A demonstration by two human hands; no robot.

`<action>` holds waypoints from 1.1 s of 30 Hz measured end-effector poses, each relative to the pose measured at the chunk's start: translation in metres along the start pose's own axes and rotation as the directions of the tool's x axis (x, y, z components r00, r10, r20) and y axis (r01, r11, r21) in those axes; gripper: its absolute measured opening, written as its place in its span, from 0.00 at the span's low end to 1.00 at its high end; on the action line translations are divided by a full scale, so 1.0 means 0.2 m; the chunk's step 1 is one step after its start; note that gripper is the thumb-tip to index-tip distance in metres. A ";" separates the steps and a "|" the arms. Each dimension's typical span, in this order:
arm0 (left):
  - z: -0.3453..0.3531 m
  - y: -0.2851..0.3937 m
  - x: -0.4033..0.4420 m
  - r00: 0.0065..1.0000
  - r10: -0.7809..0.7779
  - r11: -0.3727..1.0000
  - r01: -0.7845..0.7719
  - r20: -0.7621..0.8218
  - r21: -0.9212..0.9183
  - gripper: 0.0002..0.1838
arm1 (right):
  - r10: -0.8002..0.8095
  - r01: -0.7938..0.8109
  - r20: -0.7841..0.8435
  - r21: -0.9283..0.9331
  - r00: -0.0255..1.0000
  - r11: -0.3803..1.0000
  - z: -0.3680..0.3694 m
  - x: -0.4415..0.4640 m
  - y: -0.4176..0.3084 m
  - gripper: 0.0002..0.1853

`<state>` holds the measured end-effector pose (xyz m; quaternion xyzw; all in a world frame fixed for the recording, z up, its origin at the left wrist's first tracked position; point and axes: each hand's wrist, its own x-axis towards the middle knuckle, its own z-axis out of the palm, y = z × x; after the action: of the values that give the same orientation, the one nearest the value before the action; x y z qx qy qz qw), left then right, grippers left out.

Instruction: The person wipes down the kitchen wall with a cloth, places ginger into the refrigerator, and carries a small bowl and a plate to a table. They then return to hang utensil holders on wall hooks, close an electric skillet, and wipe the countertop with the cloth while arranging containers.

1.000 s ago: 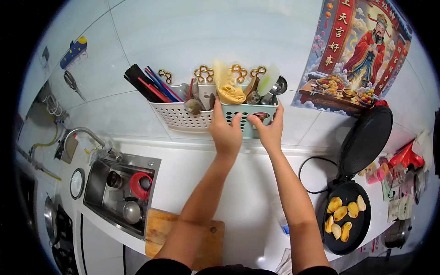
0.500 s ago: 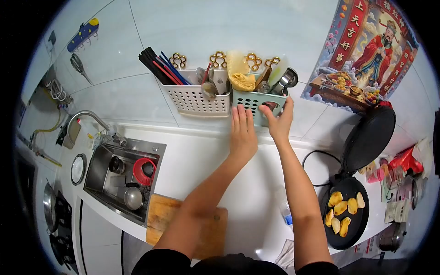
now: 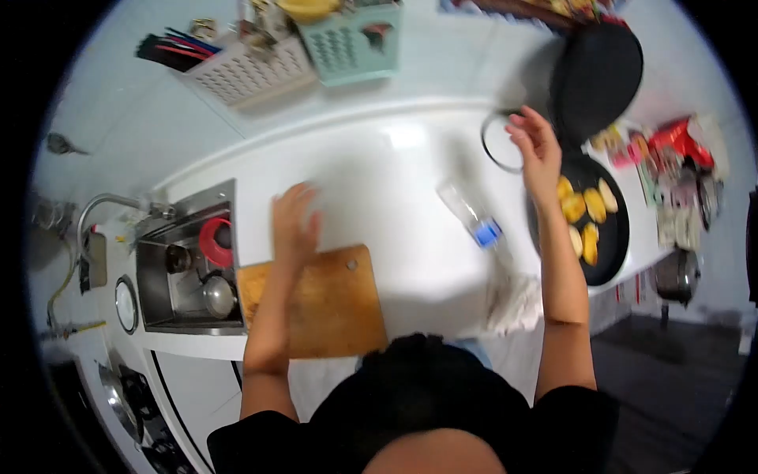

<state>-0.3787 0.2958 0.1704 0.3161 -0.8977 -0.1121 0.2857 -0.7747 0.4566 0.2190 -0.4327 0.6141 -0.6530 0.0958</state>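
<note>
My left hand, slightly blurred, is over the counter just behind the wooden cutting board. Its fingers are apart and hold nothing. Over on the right, my right hand hovers by the left rim of the black electric griddle, fingers loosely bent and nothing in them. Yellow, browned food pieces lie in the griddle's lower pan, and its black lid stands raised. Between my hands a clear plastic bottle with a blue label or cap lies on the counter. A crumpled white cloth is near the front edge.
On the wall hang a pale utensil basket and a mint green basket. At left is the sink with a red bowl and a metal ladle or pan. Packets and jars crowd the far right.
Both hands have left the mint green basket. The left came down and left toward the cutting board; the right moved to the griddle. The view has tilted downward.
</note>
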 end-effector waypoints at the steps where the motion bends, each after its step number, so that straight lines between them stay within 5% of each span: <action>1: -0.03 -0.05 -0.15 0.996 -0.086 0.996 0.086 0.001 -0.037 0.23 | 0.051 -0.050 -0.046 0.022 0.998 0.999 -0.12 -0.12 -0.04 0.19; 3: -0.13 0.02 -0.38 0.947 -0.316 0.942 0.321 0.063 -0.096 0.17 | 0.090 -0.098 -0.129 -0.060 0.988 0.993 -0.30 -0.36 -0.13 0.17; 6: -0.09 0.02 -0.71 0.896 -0.424 0.889 0.440 0.132 -0.129 0.16 | 0.079 -0.113 -0.176 -0.189 0.981 0.975 -0.47 -0.77 -0.07 0.14; 8: -0.02 0.12 -0.82 0.856 -0.478 0.846 0.509 0.200 -0.156 0.17 | 0.084 -0.142 -0.145 -0.455 0.986 0.879 -0.47 -1.07 -0.06 0.13; 13: 0.19 0.52 -0.62 0.968 0.082 0.975 -0.029 0.236 -0.222 0.23 | 0.066 -0.268 -0.267 -0.854 0.961 0.446 -0.40 -1.67 0.01 0.25; 16: 0.44 0.73 -0.44 0.916 0.201 0.974 -0.148 0.347 -0.174 0.28 | 0.327 -0.405 -0.327 -0.890 0.887 0.208 -0.23 -1.78 0.12 0.36; 21: 0.91 1.06 -0.09 0.855 0.451 0.885 -0.466 0.255 0.002 0.34 | 0.337 -0.210 -0.137 -0.959 0.931 0.190 -0.29 -1.66 0.25 0.43; 24: 1.05 1.15 0.03 0.787 0.520 0.822 -0.567 0.331 0.058 0.34 | 0.378 -0.143 -0.053 -0.966 0.924 0.216 -0.33 -1.65 0.26 0.44; 28: 1.16 1.09 0.07 0.863 0.322 0.918 -0.385 0.390 0.096 0.30 | 0.399 -0.105 0.039 -0.937 0.916 0.334 -0.36 -1.61 0.18 0.43; 31: 0.78 1.04 0.08 0.992 0.085 0.987 -0.071 0.093 -0.141 0.31 | 0.356 0.012 0.170 -0.914 0.919 0.406 -0.36 -1.54 0.28 0.43; 33: 0.57 0.96 -0.02 0.986 -0.150 0.951 0.125 -0.067 -0.282 0.37 | 0.351 0.092 0.255 -0.903 0.901 0.420 -0.33 -1.39 0.37 0.40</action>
<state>-0.5385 0.4492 0.1499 0.3395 -0.8356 -0.2422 0.3575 -0.6814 0.6700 0.0382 -0.4916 0.8636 -0.1084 0.0273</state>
